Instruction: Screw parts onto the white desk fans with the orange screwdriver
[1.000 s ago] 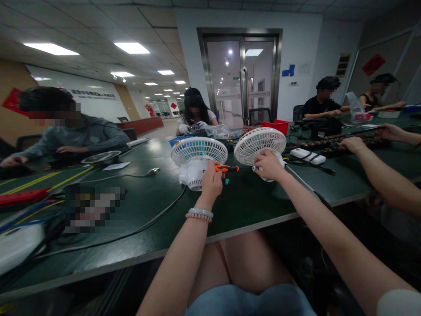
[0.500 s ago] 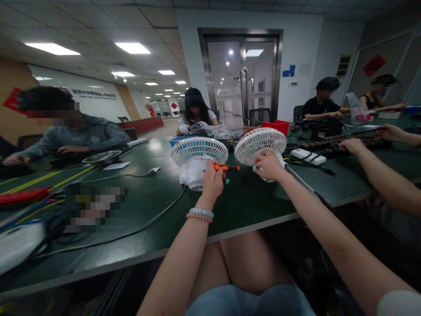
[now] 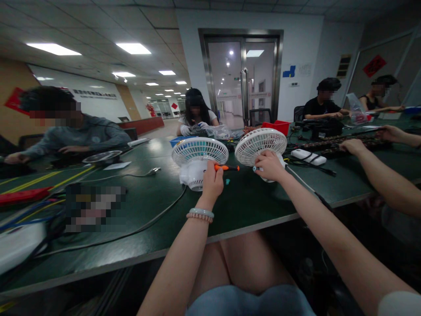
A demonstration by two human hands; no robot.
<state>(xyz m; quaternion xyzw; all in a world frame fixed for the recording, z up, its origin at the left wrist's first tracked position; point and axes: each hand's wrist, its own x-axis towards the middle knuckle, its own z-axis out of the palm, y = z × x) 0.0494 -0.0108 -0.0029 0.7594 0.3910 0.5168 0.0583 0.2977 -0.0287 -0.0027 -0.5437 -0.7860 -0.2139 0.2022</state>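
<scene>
Orange tool (image 3: 232, 168) gripped, the left hand (image 3: 213, 181) sits beside a white fan (image 3: 194, 169) at eleven o'clock. The right hand (image 3: 272, 165), finger grip unclear, meets a second fan (image 3: 258, 144) at one, seemingly to steady it.

On the green table (image 3: 243, 206) there were two white electric fans (image 3: 193, 171), one red bin (image 3: 279, 127), one blue bin (image 3: 176, 142), two white boxes (image 3: 301, 155) and one small teal piece (image 3: 227, 181). Over the table were the wearer's two bare hands (image 3: 269, 164), one orange-and-black screwdriver (image 3: 230, 168) and two bracelets (image 3: 201, 211). Four co-workers (image 3: 94, 134) sat around the table; two hands of another person (image 3: 351, 144) were above its right side. Beyond the table stood one double glass door (image 3: 226, 70).
</scene>
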